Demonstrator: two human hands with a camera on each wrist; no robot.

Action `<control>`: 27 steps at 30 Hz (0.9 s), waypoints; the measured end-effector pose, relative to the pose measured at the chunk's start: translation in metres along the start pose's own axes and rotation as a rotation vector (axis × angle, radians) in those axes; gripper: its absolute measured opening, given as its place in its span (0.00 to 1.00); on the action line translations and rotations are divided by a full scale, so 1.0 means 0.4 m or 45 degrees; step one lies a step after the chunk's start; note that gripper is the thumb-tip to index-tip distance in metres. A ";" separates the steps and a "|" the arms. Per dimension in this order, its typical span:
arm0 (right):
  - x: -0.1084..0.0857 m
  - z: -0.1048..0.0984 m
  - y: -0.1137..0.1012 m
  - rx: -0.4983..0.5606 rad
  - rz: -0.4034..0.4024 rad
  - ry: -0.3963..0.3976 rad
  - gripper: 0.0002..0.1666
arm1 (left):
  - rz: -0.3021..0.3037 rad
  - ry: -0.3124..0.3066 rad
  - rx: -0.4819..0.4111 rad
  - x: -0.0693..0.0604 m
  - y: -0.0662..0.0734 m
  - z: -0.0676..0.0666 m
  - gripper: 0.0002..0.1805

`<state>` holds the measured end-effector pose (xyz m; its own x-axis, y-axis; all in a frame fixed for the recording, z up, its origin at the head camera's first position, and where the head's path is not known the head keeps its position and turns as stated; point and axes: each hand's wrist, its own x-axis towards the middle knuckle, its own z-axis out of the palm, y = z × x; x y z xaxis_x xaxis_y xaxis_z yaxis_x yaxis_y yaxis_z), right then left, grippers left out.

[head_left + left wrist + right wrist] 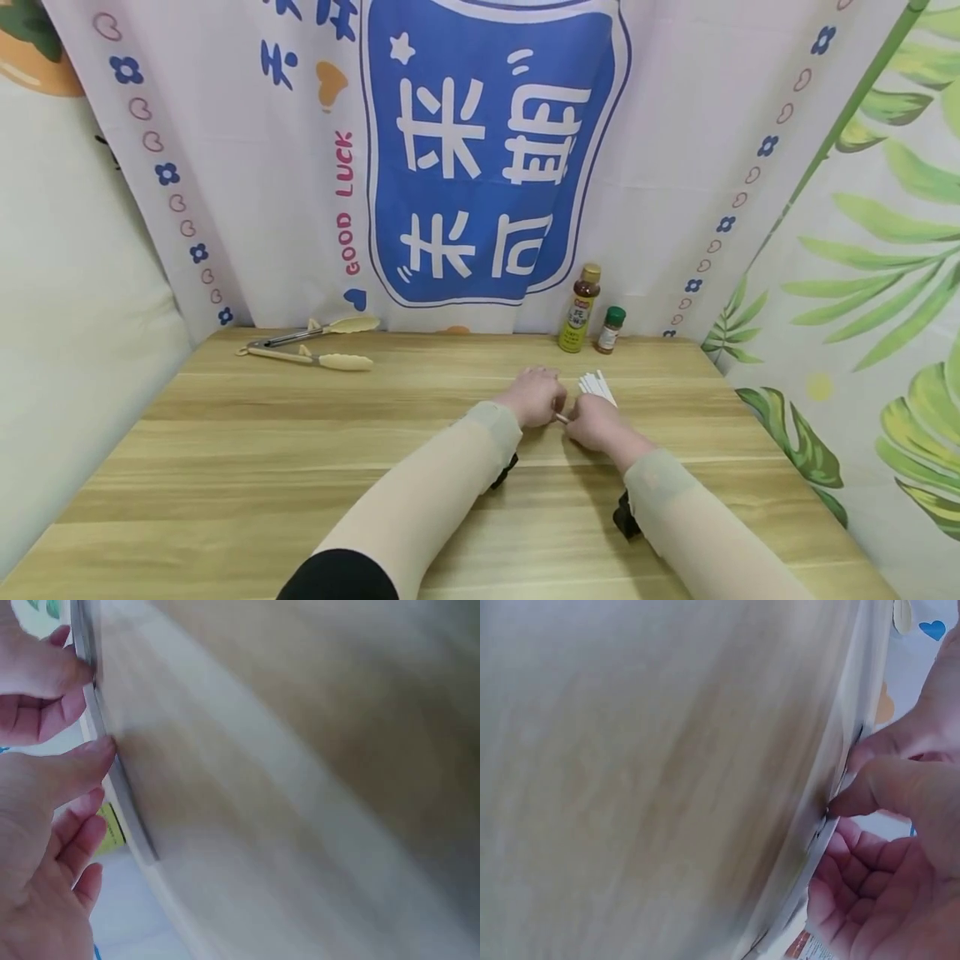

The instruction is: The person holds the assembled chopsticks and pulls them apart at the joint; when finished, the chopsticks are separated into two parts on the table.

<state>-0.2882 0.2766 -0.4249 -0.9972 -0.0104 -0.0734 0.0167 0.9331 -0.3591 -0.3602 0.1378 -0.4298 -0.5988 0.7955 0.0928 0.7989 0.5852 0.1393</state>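
Between the two hands is a thin pale strip (561, 417) (126, 796), pinched by both at points close together. The left hand (536, 397) (49, 847) (922, 712) holds it between thumb and fingers, its other fingers loosely bent. On the right, the other hand (597, 423) (34, 671) (900, 832) pinches the strip with the thumb on top, the remaining fingers curled below. Just behind the right hand lies a bundle of white sticks (596, 385), its near end hidden by that hand.
Beige-tipped tongs (318, 343) lie spread at the back left of the wooden table (300, 450). A yellow-labelled bottle (576, 312) (112, 828) and a small green-capped jar (611, 330) stand at the back edge, before a printed curtain (285, 167).
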 end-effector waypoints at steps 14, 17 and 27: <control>-0.027 -0.023 -0.100 0.190 -0.305 0.023 0.08 | 0.064 -0.105 -0.402 -0.176 -0.089 -0.099 0.07; -0.040 -0.038 -0.131 0.231 -0.397 0.030 0.08 | 0.072 -0.113 -0.507 -0.225 -0.096 -0.150 0.09; -0.061 -0.058 -0.199 0.246 -0.722 0.155 0.09 | -0.012 0.012 -0.475 -0.393 -0.149 -0.242 0.09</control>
<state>-0.2669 0.2108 -0.3728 -0.8552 -0.4350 0.2817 -0.5182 0.7120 -0.4739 -0.3193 -0.0372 -0.3574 -0.6083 0.7876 0.0988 0.7188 0.4937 0.4895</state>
